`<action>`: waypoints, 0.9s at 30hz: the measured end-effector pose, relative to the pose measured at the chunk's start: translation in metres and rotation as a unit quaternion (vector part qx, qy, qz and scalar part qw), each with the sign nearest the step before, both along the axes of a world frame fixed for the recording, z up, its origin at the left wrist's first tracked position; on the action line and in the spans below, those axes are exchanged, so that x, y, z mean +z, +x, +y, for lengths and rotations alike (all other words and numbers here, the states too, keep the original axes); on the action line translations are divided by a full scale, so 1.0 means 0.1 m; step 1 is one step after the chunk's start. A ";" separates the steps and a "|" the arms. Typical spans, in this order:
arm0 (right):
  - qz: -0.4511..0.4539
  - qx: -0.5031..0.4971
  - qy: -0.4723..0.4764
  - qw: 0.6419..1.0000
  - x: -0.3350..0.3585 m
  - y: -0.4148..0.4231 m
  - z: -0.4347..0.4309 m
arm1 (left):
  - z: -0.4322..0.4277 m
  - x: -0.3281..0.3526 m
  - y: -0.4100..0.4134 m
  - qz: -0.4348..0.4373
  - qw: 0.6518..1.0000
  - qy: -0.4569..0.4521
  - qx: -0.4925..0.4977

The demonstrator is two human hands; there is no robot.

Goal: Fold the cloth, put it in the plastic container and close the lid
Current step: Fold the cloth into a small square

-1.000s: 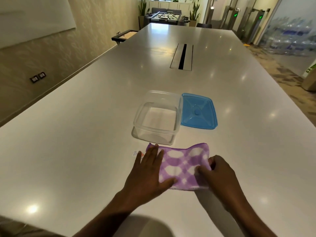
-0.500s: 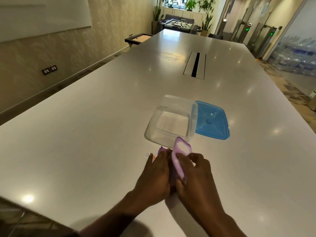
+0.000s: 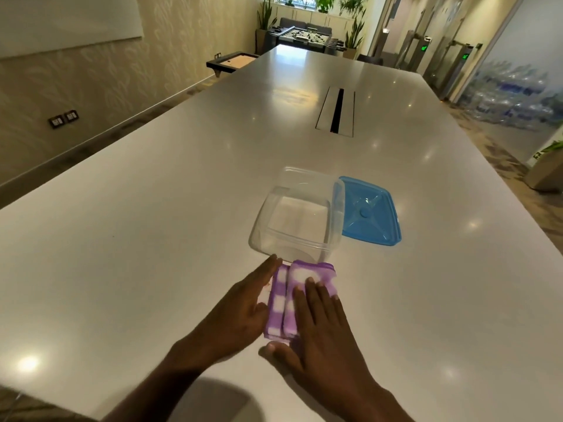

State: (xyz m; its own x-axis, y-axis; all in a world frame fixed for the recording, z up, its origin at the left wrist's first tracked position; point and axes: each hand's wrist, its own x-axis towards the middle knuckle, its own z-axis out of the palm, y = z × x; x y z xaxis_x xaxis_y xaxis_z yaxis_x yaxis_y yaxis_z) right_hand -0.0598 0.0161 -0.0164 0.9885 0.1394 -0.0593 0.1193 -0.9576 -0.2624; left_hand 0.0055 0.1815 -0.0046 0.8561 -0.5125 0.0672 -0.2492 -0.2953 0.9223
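Observation:
A purple and white checked cloth [image 3: 286,300] lies folded into a narrow block on the white table [image 3: 152,239], just in front of the clear plastic container [image 3: 297,217]. My right hand [image 3: 320,336] lies flat on top of the cloth's right half, fingers spread. My left hand [image 3: 243,312] rests flat against the cloth's left edge with fingers straight. The container stands open and holds nothing. Its blue lid [image 3: 370,211] lies flat on the table, touching the container's right side.
A cable slot [image 3: 336,112] is set into the table further back. The near table edge runs just below my forearms. A wall is on the left, and a glass partition with stacked water bottles [image 3: 518,95] on the right.
My right hand brought the cloth's right half over to the left, making a narrower block. Both hands now lie flat on or beside it. The camera shifted a little.

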 end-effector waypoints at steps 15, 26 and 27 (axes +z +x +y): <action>-0.026 0.030 -0.021 0.999 -0.10 -0.10 0.03 | -0.46 -0.19 0.03 -0.148 0.958 0.209 -0.131; -0.055 0.002 0.000 0.998 0.35 -0.33 -0.41 | -0.42 -0.29 0.03 -0.182 0.938 0.279 -0.096; -0.043 -0.014 0.051 0.998 0.41 -0.30 -0.40 | -0.42 -0.29 0.03 -0.186 0.936 0.281 -0.099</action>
State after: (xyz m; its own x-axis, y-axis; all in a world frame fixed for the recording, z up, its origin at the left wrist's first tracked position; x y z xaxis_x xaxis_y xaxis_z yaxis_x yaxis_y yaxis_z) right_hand -0.0895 -0.0243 0.0246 0.9928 0.1128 0.0394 0.1195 -0.9297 -0.3484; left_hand 0.0083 0.1397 -0.0339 0.7112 -0.7028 0.0140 -0.6240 -0.6220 0.4730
